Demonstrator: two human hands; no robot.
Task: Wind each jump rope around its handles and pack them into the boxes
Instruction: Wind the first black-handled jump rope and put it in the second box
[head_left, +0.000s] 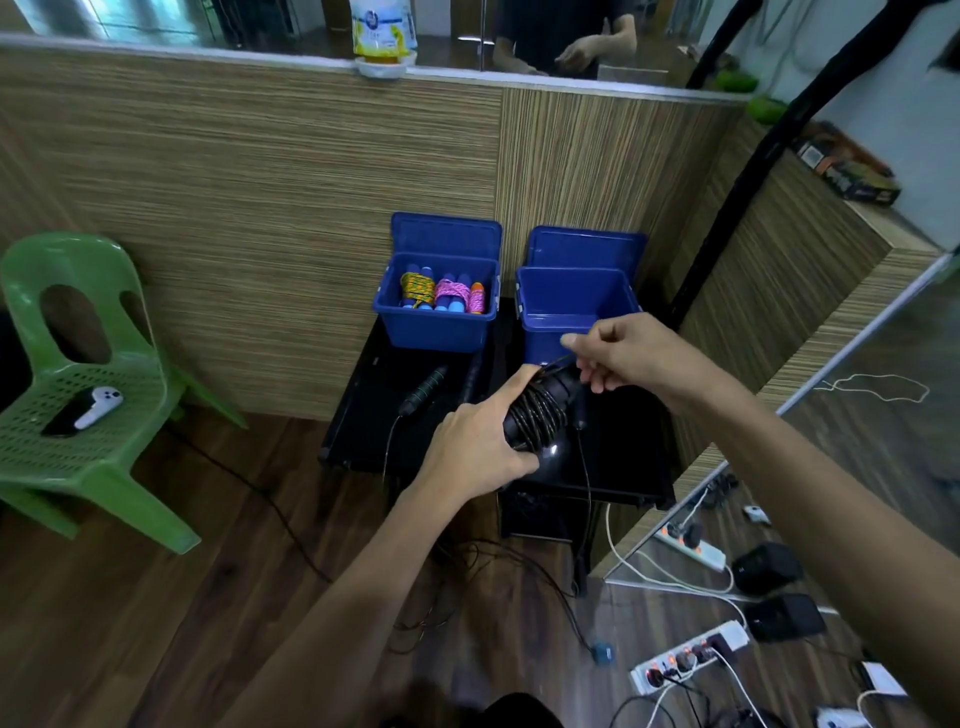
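My left hand (478, 447) grips a black jump rope bundle (540, 410), its cord coiled round the two handles. My right hand (618, 358) pinches the cord's loose end at the bundle's top. Both hands hover over a black table (628, 457), just in front of the right blue box (574, 306), whose inside shows nothing. The left blue box (436, 327) holds three wound ropes: yellow, pink and orange-capped pink. Two more black ropes lie on the table: a green-black handle (423, 389) to the left and a black handle (579, 415) under the bundle, cords hanging off the front edge.
A green plastic chair (88, 395) with a white controller stands at the left. Wood-grain partition walls rise behind and to the right of the boxes. Power strips (691, 657), adapters and cables crowd the floor at the lower right.
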